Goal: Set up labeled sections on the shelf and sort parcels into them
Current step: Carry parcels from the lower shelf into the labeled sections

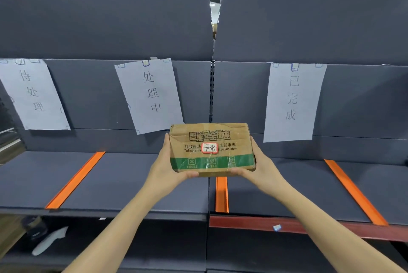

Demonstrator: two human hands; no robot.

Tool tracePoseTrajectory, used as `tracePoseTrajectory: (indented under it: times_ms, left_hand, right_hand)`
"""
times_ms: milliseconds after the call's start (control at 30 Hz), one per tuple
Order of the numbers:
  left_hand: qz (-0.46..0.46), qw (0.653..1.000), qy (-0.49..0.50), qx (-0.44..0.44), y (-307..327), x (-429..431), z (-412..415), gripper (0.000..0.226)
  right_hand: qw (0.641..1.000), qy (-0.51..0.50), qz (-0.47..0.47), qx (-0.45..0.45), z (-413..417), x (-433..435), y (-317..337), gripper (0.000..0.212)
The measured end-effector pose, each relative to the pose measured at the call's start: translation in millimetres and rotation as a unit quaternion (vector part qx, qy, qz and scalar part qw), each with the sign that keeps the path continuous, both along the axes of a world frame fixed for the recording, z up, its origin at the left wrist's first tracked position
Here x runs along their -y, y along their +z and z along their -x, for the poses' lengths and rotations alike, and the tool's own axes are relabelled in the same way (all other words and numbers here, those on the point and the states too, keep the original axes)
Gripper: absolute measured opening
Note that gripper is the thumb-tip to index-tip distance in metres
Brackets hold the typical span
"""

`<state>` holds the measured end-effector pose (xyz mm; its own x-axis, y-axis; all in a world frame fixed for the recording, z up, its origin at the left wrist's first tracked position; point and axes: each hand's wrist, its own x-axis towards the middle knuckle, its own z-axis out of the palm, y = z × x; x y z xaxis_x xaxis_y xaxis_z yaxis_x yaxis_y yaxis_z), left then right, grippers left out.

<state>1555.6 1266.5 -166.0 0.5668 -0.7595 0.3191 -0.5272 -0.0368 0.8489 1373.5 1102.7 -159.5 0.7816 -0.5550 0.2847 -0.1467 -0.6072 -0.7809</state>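
Presently the parcel [212,149], a worn brown cardboard box with a green band across its lower face and black printed characters, is held clear of the shelf deck [136,182], printed face toward the camera. A small red-bordered sticker [210,148] with handwritten characters sits at the middle of that face.

The left hand [170,169] grips the box's left end, thumb laid along the bottom front edge and fingers wrapped behind, out of sight. The right hand [259,165] clasps the right end in the same manner.

The box hangs above the far end of the middle orange strip [221,194], close to the joint between the two shelf bays. The left orange strip [76,180] and the right orange strip [355,191] also lie on the deck.

Three paper sheets are fixed to the back panel: the left sign [33,94], the centre sign [151,94] and the right sign [293,100], each bearing a vertical column of handwritten characters. In view the parcel stands between the centre and right signs.

A red rail [320,227] fronts the right bay. A white object [49,240] lies on the lower level at left; its kind cannot be determined.
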Motion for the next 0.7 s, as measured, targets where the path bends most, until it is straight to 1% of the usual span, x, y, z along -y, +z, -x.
tracePoseTrajectory:
  times_ms: [67,233,300,433,567,700]
  left_hand:
    - [-0.013,1.000,0.000,-0.004,-4,1,0,0.095]
    - [-0.037,0.999,-0.021,-0.010,-10,8,-1,0.104]
    - [-0.038,0.999,-0.031,-0.014,-11,12,-3,0.101]
    - [-0.042,0.998,-0.045,-0.015,-8,17,-8,0.092]
    - [-0.046,0.997,-0.061,-0.023,-10,20,-12,0.096]
    - [-0.050,0.996,-0.066,-0.018,-14,21,-14,0.093]
  right_hand:
    - [1.000,-0.004,0.005,-0.012,2,0,-4,0.073]
    - [1.000,-0.012,-0.015,-0.024,11,4,-11,0.083]
    - [0.999,-0.005,-0.021,-0.027,13,6,-12,0.086]
    - [0.998,-0.004,-0.028,-0.050,15,9,-12,0.104]
    - [0.998,-0.029,-0.027,-0.056,15,9,-14,0.101]
    - [0.997,-0.047,-0.025,-0.061,14,6,-18,0.095]
